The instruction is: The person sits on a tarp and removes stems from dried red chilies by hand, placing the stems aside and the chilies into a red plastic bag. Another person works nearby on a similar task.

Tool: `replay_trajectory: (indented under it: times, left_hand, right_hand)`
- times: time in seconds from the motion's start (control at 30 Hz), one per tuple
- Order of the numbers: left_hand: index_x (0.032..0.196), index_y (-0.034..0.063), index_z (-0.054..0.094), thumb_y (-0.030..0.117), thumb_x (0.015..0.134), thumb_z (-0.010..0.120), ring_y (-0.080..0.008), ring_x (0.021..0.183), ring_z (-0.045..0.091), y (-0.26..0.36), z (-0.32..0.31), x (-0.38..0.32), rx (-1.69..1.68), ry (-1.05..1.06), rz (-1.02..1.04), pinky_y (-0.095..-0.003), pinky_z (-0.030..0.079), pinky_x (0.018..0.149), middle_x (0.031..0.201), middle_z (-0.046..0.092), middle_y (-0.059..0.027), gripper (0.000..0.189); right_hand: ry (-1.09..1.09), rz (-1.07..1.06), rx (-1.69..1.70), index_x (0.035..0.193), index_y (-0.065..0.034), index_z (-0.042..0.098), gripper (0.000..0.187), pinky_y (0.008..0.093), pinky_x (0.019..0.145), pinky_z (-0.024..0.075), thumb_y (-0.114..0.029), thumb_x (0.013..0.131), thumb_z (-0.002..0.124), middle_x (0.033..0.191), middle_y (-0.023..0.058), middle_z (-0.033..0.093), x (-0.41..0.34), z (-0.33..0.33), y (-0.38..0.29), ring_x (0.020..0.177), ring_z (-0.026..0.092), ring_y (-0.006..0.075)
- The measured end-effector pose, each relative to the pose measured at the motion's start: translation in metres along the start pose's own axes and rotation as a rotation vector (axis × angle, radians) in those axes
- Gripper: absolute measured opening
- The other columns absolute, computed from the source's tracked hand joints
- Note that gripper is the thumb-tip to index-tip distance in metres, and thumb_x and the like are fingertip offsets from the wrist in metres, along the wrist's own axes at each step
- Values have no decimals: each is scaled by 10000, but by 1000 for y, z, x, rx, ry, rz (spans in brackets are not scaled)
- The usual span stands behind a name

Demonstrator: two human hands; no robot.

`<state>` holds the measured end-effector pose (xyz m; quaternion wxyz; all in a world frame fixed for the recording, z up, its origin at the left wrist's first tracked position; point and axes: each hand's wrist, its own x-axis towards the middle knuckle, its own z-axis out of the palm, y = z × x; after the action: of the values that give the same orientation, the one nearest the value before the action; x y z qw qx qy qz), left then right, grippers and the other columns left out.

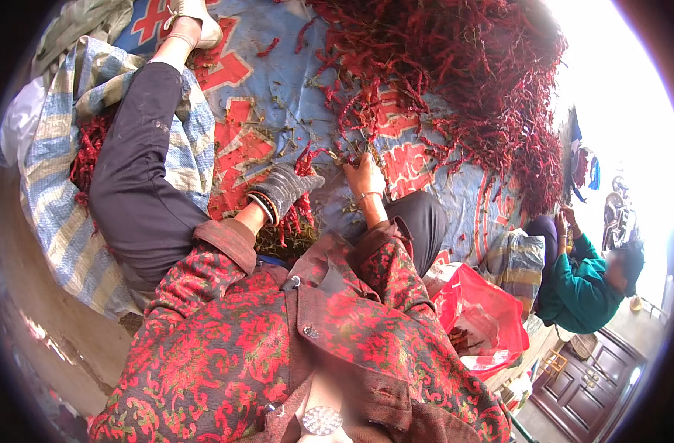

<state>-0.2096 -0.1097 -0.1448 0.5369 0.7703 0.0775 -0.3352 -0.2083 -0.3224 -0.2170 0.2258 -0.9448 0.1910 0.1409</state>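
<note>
My left hand (284, 185) wears a grey knit glove and grips a bunch of dried red chillies (303, 207). Their ends stick out above and below the palm, and the thumb points right. Just to the right is my bare right hand (365, 176), fingers bent together at thin chilli stems; whether it pinches any of them is unclear. Beyond the fingertips, loose dried chillies (370, 111) trail over a blue and red printed tarp (292, 72). Between my legs, below the gloved hand, lies a dark patch of stems and debris (284, 243).
A large heap of dried chillies (453, 55) covers the far right. A striped woven sack (54, 183) with chillies lies under my left leg. By my right hip stands a red plastic bag (486, 321). Another person in teal (583, 293) sits at the right, beside another sack (514, 260).
</note>
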Motion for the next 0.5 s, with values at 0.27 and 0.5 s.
replay_trajectory:
  times: [0.27,0.5]
  left_hand:
    - [862,78,645,235,788,758,-140,607,566,17,-1,-12,-112,52,-50,-337,470,558,707,624,-33,207]
    - [887,45,679,280,778,780,-93,661,561,-12,3,2,-462,-69,19,-283,466,593,771,648,6,278]
  right_hand:
    - [-56,-159,111,986,-80,625,262,363,693,506,-240,792,700,790,77,665,1,-7,15,773,655,255]
    - [-308,-423,574,973,-43,609,208,317,728,496,-136,805,688,845,104,652,-53,-31,-28,782,620,174]
